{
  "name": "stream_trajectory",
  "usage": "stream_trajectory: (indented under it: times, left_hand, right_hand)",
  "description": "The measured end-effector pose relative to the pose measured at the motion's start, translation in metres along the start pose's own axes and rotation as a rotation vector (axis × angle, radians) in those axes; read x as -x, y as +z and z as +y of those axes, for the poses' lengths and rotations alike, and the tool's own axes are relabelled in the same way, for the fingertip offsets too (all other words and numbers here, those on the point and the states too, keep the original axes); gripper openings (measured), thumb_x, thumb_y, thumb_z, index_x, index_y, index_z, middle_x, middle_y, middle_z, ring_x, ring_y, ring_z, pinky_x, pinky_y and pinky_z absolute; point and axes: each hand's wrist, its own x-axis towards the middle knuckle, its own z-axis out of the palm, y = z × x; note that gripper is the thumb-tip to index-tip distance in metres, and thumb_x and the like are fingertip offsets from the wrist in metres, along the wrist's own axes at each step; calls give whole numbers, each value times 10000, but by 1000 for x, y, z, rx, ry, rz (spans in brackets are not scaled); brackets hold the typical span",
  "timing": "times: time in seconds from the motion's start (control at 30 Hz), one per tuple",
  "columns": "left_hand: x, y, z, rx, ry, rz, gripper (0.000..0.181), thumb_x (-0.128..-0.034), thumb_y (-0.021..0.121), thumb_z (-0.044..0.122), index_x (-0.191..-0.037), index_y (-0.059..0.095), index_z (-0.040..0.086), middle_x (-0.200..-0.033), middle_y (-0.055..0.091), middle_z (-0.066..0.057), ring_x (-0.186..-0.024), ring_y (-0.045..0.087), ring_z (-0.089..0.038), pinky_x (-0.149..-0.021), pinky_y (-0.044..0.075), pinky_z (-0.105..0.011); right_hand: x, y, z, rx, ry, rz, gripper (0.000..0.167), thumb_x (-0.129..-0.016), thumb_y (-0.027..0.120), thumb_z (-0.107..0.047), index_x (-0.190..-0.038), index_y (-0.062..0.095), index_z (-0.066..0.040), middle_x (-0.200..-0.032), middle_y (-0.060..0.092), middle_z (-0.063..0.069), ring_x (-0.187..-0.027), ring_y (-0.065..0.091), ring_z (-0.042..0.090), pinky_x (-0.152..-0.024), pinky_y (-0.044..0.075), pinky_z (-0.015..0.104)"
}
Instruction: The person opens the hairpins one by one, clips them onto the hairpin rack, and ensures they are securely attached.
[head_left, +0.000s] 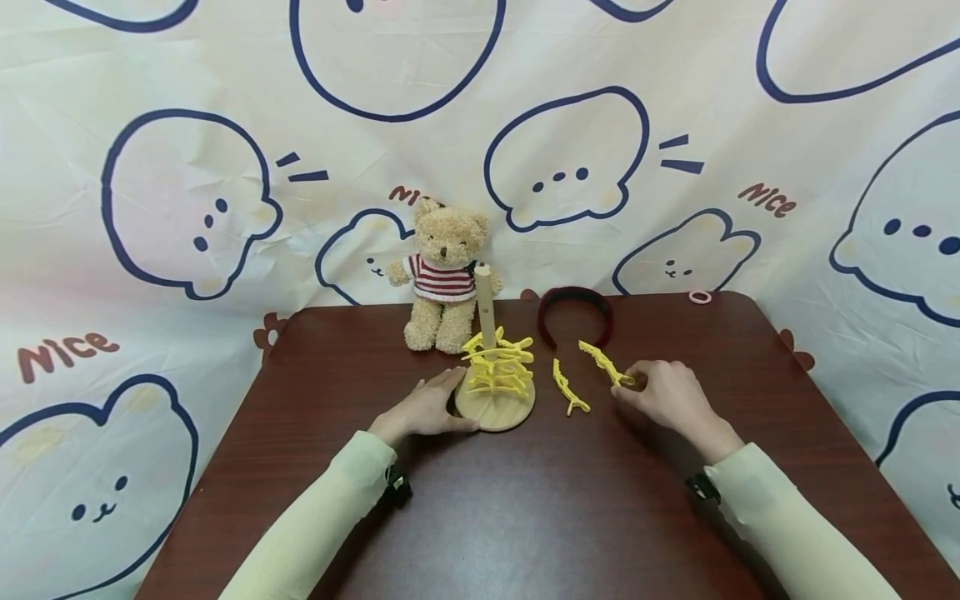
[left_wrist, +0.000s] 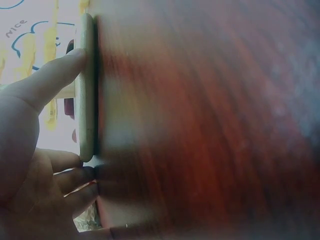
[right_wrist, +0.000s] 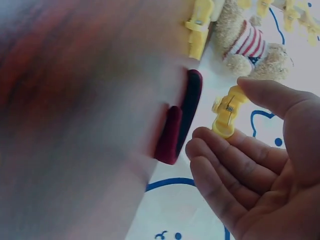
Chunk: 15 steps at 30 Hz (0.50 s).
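Observation:
A wooden stand with a round base (head_left: pixel 495 416) and an upright post (head_left: pixel 486 308) bears several yellow plastic pieces (head_left: pixel 498 371) stacked around the post. My left hand (head_left: pixel 427 407) grips the left edge of the base, thumb at the near rim (left_wrist: pixel 87 120), fingers farther round. My right hand (head_left: pixel 671 398) pinches one end of a long, knobbly yellow plastic clip piece (head_left: pixel 600 360) between thumb and fingers; a small metal spring (right_wrist: pixel 229 108) shows on it in the right wrist view. A similar yellow piece (head_left: pixel 568 387) lies on the table between the stand and my right hand.
Behind the stand a teddy bear (head_left: pixel 444 279) in a striped shirt sits against the patterned cloth (head_left: pixel 450 150). A dark red headband (head_left: pixel 576 292) lies on the brown table (head_left: pixel 510 508) behind the loose piece. Near the back right edge is a pink ring (head_left: pixel 700 297).

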Motion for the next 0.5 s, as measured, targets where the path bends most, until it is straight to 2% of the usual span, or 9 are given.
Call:
stream_trajectory:
  times: [0.2,0.5]
  left_hand:
    - [0,0,0,-1,-2,-3,1101,-817,733,612,-1608,174,89,-1662,229,-134,-1550,196,-302,-1226,156,-612]
    - [0,0,1,-10,-3,-3,1096,-823,732,602,-1609,168,87,-1664,225,-128,-1550,194,-299,-1226,158,-611]
  right_hand:
    - [-4,-7,-8,-25,-79,62,332,-839,786,-394,-961,769,-86,-824,740,46,-671,557,161,-614,463,292]
    - [-10,-21,-28,-38,-159,46,274,-842,798,-361,-972,772,-122,-839,745,7,-700,593,137,-676,533,341]
